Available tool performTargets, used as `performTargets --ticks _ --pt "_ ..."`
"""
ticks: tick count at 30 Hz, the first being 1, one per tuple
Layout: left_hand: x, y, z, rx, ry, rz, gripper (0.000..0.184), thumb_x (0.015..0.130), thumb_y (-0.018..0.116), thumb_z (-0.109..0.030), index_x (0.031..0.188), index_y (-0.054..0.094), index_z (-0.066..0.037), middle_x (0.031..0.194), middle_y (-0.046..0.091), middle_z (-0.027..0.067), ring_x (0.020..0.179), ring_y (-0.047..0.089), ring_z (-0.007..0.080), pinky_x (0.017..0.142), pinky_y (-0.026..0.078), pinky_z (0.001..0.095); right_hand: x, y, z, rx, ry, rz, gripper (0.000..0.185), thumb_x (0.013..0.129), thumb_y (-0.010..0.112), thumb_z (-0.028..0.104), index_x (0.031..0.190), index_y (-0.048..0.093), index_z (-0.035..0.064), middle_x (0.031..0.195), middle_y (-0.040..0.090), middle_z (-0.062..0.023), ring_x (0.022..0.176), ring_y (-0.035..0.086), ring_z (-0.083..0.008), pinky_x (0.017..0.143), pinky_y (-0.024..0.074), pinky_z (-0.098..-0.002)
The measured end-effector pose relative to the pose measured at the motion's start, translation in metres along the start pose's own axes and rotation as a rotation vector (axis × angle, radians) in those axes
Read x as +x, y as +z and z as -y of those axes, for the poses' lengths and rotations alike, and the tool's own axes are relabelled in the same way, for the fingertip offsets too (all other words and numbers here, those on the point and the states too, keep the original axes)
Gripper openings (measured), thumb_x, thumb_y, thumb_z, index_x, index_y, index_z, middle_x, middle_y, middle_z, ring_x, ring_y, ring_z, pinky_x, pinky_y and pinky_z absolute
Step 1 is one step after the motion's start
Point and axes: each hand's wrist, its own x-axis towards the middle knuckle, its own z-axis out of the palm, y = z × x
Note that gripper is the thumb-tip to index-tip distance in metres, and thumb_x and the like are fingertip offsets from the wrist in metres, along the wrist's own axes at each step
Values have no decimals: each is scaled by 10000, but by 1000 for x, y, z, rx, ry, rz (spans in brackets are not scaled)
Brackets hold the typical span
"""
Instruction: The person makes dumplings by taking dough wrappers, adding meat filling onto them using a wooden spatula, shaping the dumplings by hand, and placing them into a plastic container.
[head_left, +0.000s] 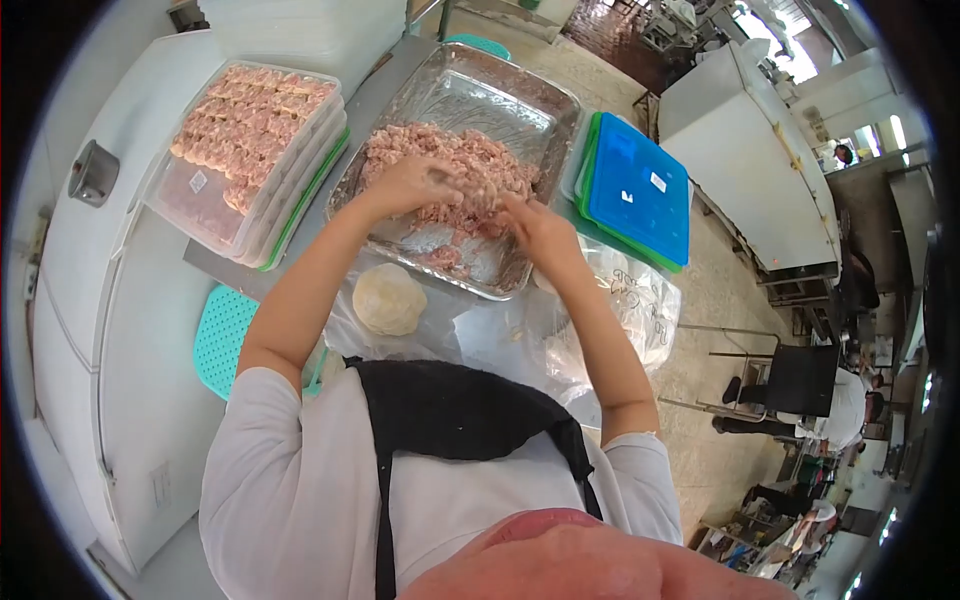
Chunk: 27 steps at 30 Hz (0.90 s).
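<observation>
A deep metal tray (545,90) holds a heap of pink ground meat (440,145), with loose bits nearer me. Over the heap, my left hand (418,186) is closed with its fingers curled, and bits of meat cling to them. My right hand (543,232) is closed at the right side of the heap, its fingertips pressed together near the left fingers. Something pale lies between the two hands, but I cannot make out what it is. In front of the tray, a round ball of dough (389,299) rests on plastic sheeting.
Stacked clear containers (215,215) at left carry rows of meat-topped pieces. Blue-lidded containers (640,185) stand right of the tray, above a marked plastic bag (640,315). A metal cup (94,172) sits on the white surface. A turquoise perforated stool (225,335) is below; another person (850,405) is far right.
</observation>
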Motion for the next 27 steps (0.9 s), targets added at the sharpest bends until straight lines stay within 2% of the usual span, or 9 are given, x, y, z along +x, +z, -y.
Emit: performTargets --ticks 2,7,9,11,14,16,19,25,27 --pt "-3 5 7 4 -5 -51 681 729 760 -443 1220 561 -16 1078 656 188 1040 617 241 892 475 341 0 15 -37 -268 141 226 238 899 585 247 1120 649 185 780 614 -109 742 620 -304 629 490 -401" --pt "-32 -21 -45 -92 -186 27 690 740 769 -357 1291 498 -40 1081 663 149 999 630 236 853 492 336 -7 -36 -36 23 209 218 280 922 553 275 1124 657 111 909 663 -156 841 646 -344 714 515 -407" --pt "-38 -23 -43 31 422 -217 609 739 771 -328 1239 551 -60 1057 674 102 969 635 233 844 490 349 -5 -63 -17 157 265 160 291 928 558 270 1123 660 79 968 678 -170 890 652 -341 762 520 -385" --pt "-38 -22 -38 75 417 -168 522 734 773 -286 1168 583 -66 1029 672 102 973 623 236 858 475 349 -6 -76 6 562 175 142 324 921 591 261 1137 646 26 1080 662 -194 978 651 -317 839 504 -354" --pt "-42 -28 -49 122 496 -43 432 728 778 -251 1085 619 -67 1002 671 101 980 613 237 871 462 347 -6 -48 31 606 41 210 340 906 619 239 1157 631 10 1141 641 -202 1028 645 -281 882 487 -332" --pt "-46 -30 -48 127 582 33 428 726 780 -257 1073 624 -63 1002 671 100 982 614 234 870 462 345 -3 -56 36 578 -24 153 322 902 620 254 1129 650 27 1018 675 -175 906 660 -298 795 513 -343" --pt "-53 -33 -38 91 267 32 446 721 789 -296 1058 624 -55 1003 668 98 988 606 229 855 462 341 1 -90 62 17 56 23 247 879 624 255 1085 664 125 777 605 -100 695 610 -310 610 485 -414" --pt "-79 -63 -45 78 220 92 552 710 801 -382 1091 624 -25 1149 631 129 1078 579 230 889 463 340 8 -94 108 22 42 50 260 897 607 218 1119 649 89 848 640 -134 746 625 -320 653 499 -399" --pt "-98 -72 -36 28 396 -159 536 708 805 -395 1058 632 -28 1138 631 117 1092 567 213 950 444 354 11 -105 120 135 61 42 301 907 608 236 1141 638 48 887 658 -146 772 636 -300 680 498 -362"
